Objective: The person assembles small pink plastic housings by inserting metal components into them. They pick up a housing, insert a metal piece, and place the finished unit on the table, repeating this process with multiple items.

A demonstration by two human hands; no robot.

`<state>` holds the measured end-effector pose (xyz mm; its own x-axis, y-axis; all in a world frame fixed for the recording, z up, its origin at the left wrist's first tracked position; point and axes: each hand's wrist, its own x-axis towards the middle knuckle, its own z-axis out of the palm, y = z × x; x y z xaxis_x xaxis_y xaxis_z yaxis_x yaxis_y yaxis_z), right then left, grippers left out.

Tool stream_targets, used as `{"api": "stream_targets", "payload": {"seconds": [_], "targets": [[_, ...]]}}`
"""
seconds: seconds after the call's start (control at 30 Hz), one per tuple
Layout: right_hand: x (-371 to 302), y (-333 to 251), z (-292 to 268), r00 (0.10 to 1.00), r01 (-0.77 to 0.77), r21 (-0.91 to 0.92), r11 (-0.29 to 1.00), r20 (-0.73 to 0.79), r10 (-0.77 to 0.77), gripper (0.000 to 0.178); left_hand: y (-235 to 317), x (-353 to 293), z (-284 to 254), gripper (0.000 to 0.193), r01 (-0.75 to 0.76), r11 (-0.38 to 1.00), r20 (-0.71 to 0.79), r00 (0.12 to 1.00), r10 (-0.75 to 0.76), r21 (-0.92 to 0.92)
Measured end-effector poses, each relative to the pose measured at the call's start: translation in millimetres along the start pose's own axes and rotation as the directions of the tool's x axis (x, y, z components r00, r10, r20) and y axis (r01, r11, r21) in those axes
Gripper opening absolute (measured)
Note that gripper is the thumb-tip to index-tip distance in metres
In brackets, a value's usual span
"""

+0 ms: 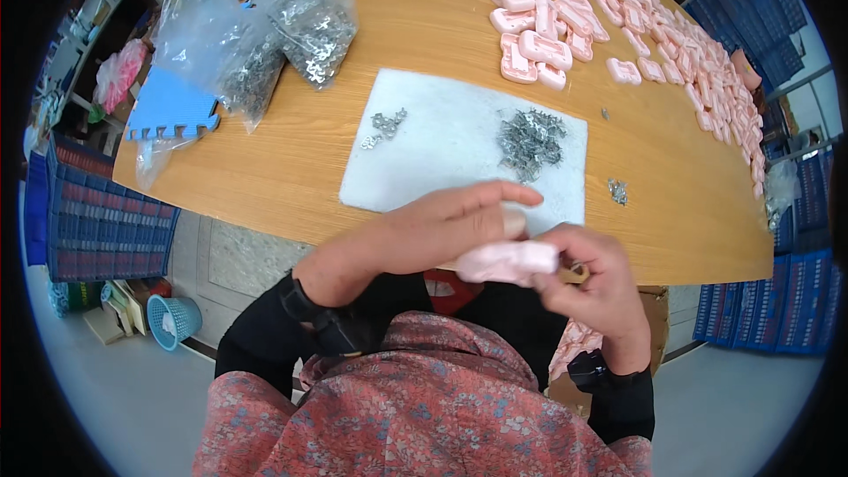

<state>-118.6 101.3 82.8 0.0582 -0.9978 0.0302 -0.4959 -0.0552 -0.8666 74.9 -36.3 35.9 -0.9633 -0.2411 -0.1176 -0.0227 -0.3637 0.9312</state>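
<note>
A pink plastic shell (pixel 505 262), smeared by motion, is held in front of my body just off the table's near edge. The fingers of my right hand (pixel 605 287) are closed round its right end. A small yellowish-brown band or ring (pixel 576 273) shows at those fingers; its kind is unclear. Just above the shell is my left hand (pixel 446 228), its index finger stretched to the right and the thumb tip apart from it. Part of that hand's fingers is hidden. Beyond lies a white foam pad (pixel 442 181) with a heap of small metal clips (pixel 532 143) and a smaller group (pixel 382 127).
Many pink shells (pixel 546 50) cover the wooden table's (pixel 424 0) far right. Clear bags of metal pieces (pixel 320 35) stand at the far left beside a blue foam mat (pixel 168 106). A few loose clips (pixel 618 192) lie right of the pad. Blue crates (pixel 110 230) stand left.
</note>
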Motion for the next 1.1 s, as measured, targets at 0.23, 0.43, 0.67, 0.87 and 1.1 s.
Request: {"api": "stream_targets", "payload": {"seconds": [0.23,0.43,0.67,0.87,1.1], "targets": [[87.4,-16.4,11.9,0.998,0.019,-0.197,0.98,-0.053,-0.03,0.022,-9.9,-43.5,-27.4,0.06,0.087,0.968,0.058,0.995,-0.075,-0.234],[178.3,13.4,50.2,0.966,0.254,-0.56,0.789,0.112,-0.232,0.018,-24.3,-54.6,-37.9,0.059,-0.107,0.826,-0.225,0.974,-0.025,-0.553],[209.6,14.2,64.5,0.966,0.252,-0.687,0.682,0.22,-0.136,0.016,-30.8,-61.9,-44.5,0.057,-0.2,0.78,-0.315,0.949,0.004,-0.593],[194.4,7.1,48.2,0.988,-0.065,-0.491,0.868,0.09,0.125,0.014,-31.8,-59.0,-44.4,0.057,-0.282,0.738,-0.35,0.934,0.065,-0.613],[126.9,-22.6,42.7,0.993,-0.118,0.094,0.988,0.023,0.117,0.012,-28.3,-47.1,-34.5,0.053,-0.269,0.719,-0.35,0.936,0.038,-0.641]]}}
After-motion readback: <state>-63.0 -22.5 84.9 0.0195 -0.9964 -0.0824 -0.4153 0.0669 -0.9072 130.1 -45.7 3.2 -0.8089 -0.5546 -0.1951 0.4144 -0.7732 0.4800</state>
